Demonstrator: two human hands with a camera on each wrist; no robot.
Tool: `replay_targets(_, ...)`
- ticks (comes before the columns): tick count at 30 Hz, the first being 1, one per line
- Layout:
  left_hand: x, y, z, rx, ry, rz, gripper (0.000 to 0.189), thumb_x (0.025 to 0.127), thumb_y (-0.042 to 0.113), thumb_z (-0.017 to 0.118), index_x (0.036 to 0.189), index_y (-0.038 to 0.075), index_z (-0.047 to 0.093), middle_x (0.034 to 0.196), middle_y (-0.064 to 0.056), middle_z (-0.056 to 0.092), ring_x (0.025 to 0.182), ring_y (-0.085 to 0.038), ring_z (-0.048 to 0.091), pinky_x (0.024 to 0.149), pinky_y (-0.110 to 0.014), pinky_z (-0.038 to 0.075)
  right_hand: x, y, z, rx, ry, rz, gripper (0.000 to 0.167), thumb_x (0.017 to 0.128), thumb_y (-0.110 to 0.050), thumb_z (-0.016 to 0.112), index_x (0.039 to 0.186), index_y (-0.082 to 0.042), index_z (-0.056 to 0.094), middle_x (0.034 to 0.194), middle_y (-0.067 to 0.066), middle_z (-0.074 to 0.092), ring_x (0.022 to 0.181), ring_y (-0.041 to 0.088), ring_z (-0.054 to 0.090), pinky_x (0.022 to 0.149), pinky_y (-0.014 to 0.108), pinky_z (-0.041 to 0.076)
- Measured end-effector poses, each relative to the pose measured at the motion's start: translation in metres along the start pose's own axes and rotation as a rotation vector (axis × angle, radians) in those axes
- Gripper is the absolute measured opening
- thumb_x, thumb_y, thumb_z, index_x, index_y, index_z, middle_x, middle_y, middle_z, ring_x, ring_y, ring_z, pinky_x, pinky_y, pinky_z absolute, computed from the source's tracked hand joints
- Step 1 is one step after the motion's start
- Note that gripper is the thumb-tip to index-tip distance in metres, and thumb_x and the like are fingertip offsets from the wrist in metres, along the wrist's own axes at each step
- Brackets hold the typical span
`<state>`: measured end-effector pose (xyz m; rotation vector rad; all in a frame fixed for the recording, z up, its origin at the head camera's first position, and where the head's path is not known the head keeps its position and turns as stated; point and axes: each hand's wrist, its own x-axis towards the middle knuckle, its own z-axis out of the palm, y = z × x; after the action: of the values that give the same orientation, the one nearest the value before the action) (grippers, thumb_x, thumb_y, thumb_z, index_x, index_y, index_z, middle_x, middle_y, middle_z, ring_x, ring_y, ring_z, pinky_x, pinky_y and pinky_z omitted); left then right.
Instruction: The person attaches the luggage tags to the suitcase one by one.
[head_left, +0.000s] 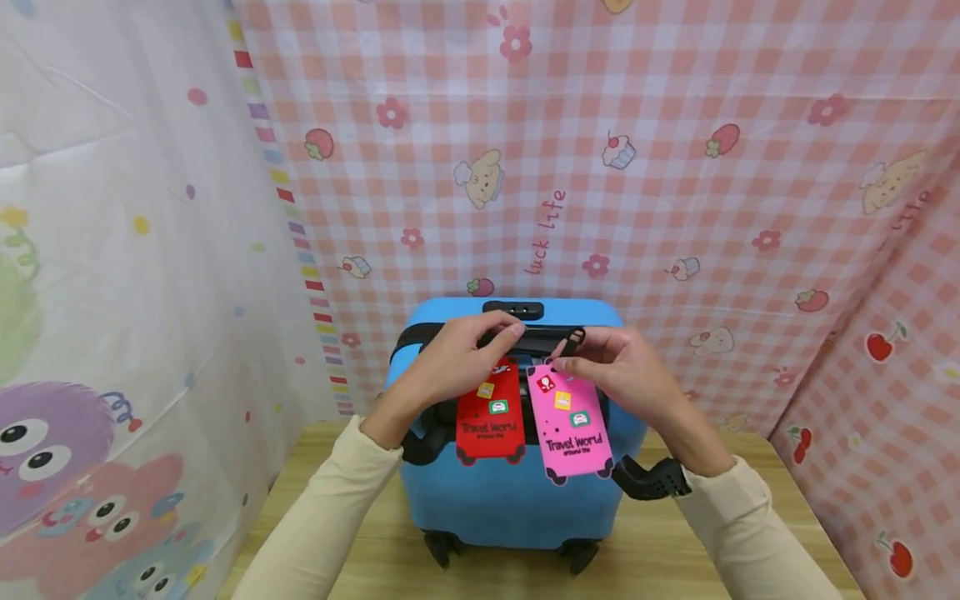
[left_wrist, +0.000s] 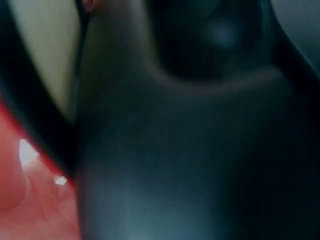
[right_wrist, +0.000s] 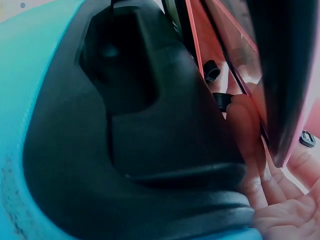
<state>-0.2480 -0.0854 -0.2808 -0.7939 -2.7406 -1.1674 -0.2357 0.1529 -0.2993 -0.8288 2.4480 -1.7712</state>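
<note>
A blue suitcase (head_left: 517, 512) stands upright, with a black carry handle (head_left: 543, 337) on top. My left hand (head_left: 457, 358) is at the handle's left part, thumb and index fingertips pinching at a black strap there. Below those fingers a red luggage tag (head_left: 491, 429) hangs against the suitcase. At the right, my right hand (head_left: 626, 367) pinches a pink luggage tag (head_left: 573, 425) near its top corner, where a black strap loop (head_left: 576, 337) stands up beside the fingers. In the right wrist view, the fingers (right_wrist: 245, 135) show behind the tags. The left wrist view is mostly blurred dark plastic.
The suitcase stands on a wood-grain surface (head_left: 675, 550), on black wheels (head_left: 442, 546). Close behind it hangs a pink checked cloth (head_left: 555, 167). A white printed cloth (head_left: 150, 292) hangs at the left, and more checked cloth (head_left: 892, 417) at the right.
</note>
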Motion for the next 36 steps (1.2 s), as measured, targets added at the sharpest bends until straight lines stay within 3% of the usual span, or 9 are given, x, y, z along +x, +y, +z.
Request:
replay_targets(2, 0.003, 0.001, 0.002, -0.004, -0.013, -0.008, 0.036, 0.103, 0.039, 0.049, 0.129, 0.019, 0.064, 0.108, 0.002, 0.065, 0.097, -0.016, 0.057, 0.086, -0.036, 0.052, 0.0, 0.001, 0.001, -0.003, 0.001, -0.003, 0.012, 0.094, -0.007, 0.066, 0.102, 0.001, 0.07, 0.095, 0.016, 0.07, 0.075, 0.023, 0.067, 0.066, 0.033, 0.058)
replay_targets(8, 0.013, 0.006, 0.003, -0.026, -0.048, -0.035, 0.03, 0.103, 0.043, 0.049, 0.102, 0.019, 0.067, 0.078, -0.006, 0.053, 0.075, -0.019, 0.055, 0.068, -0.034, 0.044, -0.001, 0.0, 0.002, 0.004, -0.01, -0.003, 0.011, 0.094, -0.007, 0.065, 0.101, 0.001, 0.069, 0.093, 0.016, 0.07, 0.073, 0.023, 0.067, 0.063, 0.033, 0.058)
replay_targets(11, 0.015, 0.008, 0.002, -0.055, -0.056, -0.089, 0.031, 0.102, 0.044, 0.051, 0.105, 0.02, 0.071, 0.085, -0.002, 0.06, 0.082, -0.018, 0.057, 0.072, -0.033, 0.047, -0.001, 0.001, 0.002, 0.013, -0.016, 0.002, 0.011, 0.094, -0.007, 0.065, 0.101, 0.001, 0.069, 0.093, 0.016, 0.069, 0.073, 0.024, 0.066, 0.063, 0.033, 0.058)
replay_targets(16, 0.015, 0.012, 0.001, -0.111, -0.071, -0.163, 0.032, 0.099, 0.041, 0.057, 0.119, 0.022, 0.073, 0.112, 0.003, 0.067, 0.1, -0.017, 0.057, 0.087, -0.036, 0.052, -0.002, 0.001, 0.002, 0.019, -0.026, 0.004, 0.011, 0.095, -0.008, 0.065, 0.102, 0.0, 0.069, 0.093, 0.016, 0.069, 0.073, 0.024, 0.066, 0.064, 0.034, 0.058)
replay_targets(25, 0.013, 0.011, 0.004, -0.18, -0.056, -0.131, 0.047, 0.097, 0.029, 0.065, 0.141, 0.017, 0.057, 0.119, 0.003, 0.071, 0.114, -0.017, 0.061, 0.103, -0.04, 0.047, -0.001, 0.001, 0.001, 0.021, -0.049, -0.009, 0.014, 0.095, -0.01, 0.066, 0.104, -0.001, 0.069, 0.092, 0.015, 0.07, 0.074, 0.026, 0.068, 0.065, 0.034, 0.059)
replay_targets(31, 0.015, 0.012, 0.005, -0.182, -0.05, -0.144, 0.04, 0.096, 0.024, 0.066, 0.135, 0.016, 0.063, 0.116, 0.001, 0.071, 0.107, -0.017, 0.062, 0.095, -0.036, 0.052, -0.003, 0.001, 0.0, 0.015, -0.061, -0.041, 0.014, 0.095, -0.01, 0.066, 0.105, -0.001, 0.07, 0.091, 0.013, 0.071, 0.074, 0.026, 0.069, 0.065, 0.035, 0.059)
replay_targets(36, 0.015, 0.012, 0.008, -0.14, -0.006, -0.107, 0.029, 0.095, 0.022, 0.068, 0.123, 0.016, 0.071, 0.111, 0.001, 0.072, 0.096, -0.017, 0.063, 0.084, -0.031, 0.055, -0.003, 0.001, -0.001, 0.018, -0.069, -0.047, 0.014, 0.095, -0.009, 0.066, 0.105, 0.0, 0.07, 0.095, 0.014, 0.072, 0.076, 0.026, 0.069, 0.067, 0.035, 0.06)
